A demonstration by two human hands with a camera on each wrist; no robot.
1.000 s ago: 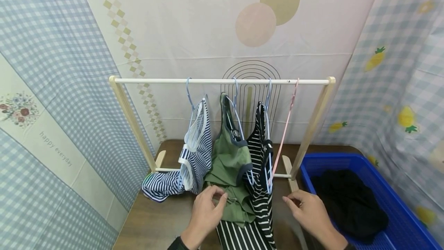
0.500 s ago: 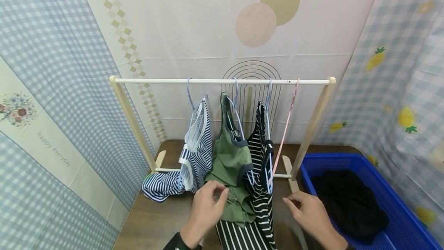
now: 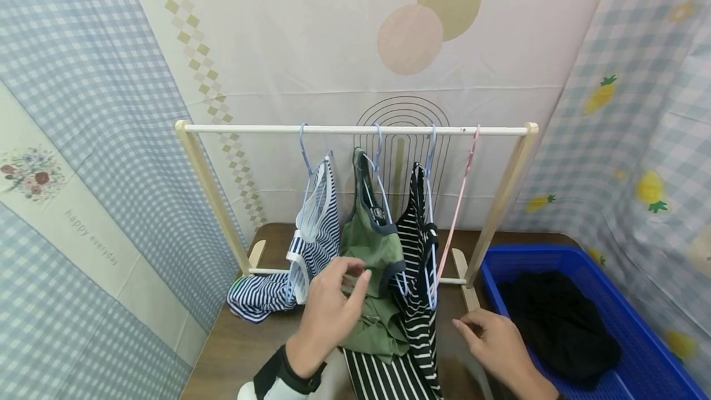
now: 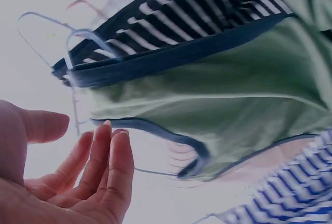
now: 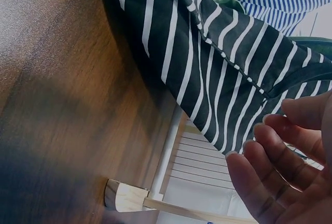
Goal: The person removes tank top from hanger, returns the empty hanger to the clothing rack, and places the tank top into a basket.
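Three limp garments hang on the rod [image 3: 250,129]: a blue-striped top [image 3: 324,252]; behind the left hand [image 3: 333,307], thumb and fingers parted, a green vest [image 3: 372,245]; a white-striped black garment [image 3: 413,301]. Next, the right hand [image 3: 494,341], loosely curved. Only the head view shows me crumpled black cloth [image 3: 561,326] in a blue basket [image 3: 528,258].
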